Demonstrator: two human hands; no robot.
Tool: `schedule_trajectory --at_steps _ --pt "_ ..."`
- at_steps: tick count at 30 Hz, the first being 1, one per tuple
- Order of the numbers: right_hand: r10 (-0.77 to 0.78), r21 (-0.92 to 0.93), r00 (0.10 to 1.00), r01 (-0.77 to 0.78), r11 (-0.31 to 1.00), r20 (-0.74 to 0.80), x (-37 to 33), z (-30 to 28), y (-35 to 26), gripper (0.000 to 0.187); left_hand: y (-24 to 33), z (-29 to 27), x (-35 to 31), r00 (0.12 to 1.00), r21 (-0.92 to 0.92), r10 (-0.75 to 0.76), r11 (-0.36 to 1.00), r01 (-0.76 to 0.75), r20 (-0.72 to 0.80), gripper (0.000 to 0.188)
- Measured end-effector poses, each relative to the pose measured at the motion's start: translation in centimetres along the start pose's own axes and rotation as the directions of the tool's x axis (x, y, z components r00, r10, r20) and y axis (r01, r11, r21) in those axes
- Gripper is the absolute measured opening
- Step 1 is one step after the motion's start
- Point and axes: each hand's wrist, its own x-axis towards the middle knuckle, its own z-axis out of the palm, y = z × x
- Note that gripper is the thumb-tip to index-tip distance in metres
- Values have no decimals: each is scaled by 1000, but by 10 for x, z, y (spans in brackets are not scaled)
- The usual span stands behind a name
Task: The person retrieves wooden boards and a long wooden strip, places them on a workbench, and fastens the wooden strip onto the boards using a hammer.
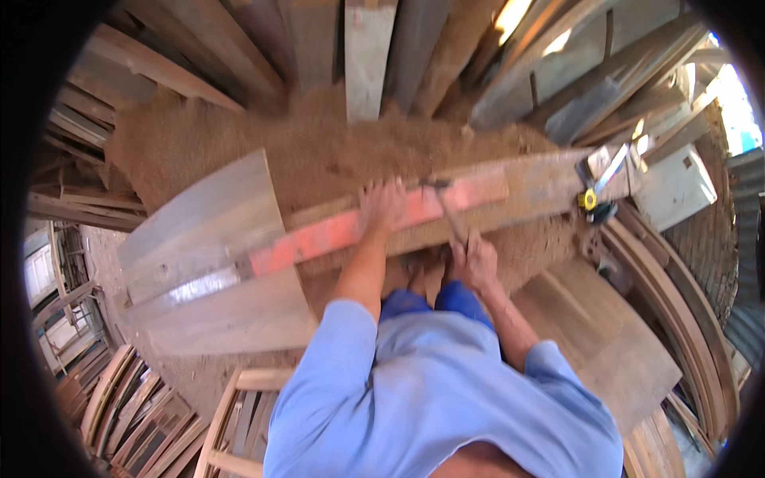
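A long narrow board with worn red paint (319, 239) lies along a wider wooden plank (542, 195). My left hand (382, 205) lies across the red board, with its fingers reaching over the far edge and gripping it. In my right hand (476, 259) is the wooden handle of a hammer (453, 221), held on the near side of the plank. The dark hammer head is over the red board, right of my left hand. Motion blur hides whether the head touches the wood, and any nail there.
Broad grey panels (207, 215) lie under the left end. A yellow tape measure (588, 199) and other small tools sit at the plank's right end. A brown sheet (598, 342) lies at my right, a wooden frame (227, 414) at near left. Planks lean along the far side.
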Motion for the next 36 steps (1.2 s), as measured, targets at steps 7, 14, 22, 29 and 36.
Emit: schedule_trajectory --at_steps 7,14,22,29,36 --pt "231 22 971 -233 972 52 15 10 25 34 -4 10 -9 999 -55 -36 998 37 8 48" --pt "247 94 921 -229 969 -300 33 -25 74 29 -7 -4 -34 990 -74 99 992 -107 -103 65" --pt "507 109 789 -503 857 -345 16 -51 154 33 -19 12 -82 948 -49 303 950 -308 -93 90" --pt "557 -21 805 -572 820 -204 23 -45 213 39 -12 16 -78 937 30 336 942 -335 -99 90" --pt "536 -157 844 -525 836 28 55 -32 231 51 -5 14 -82 983 76 184 980 -182 -26 87"
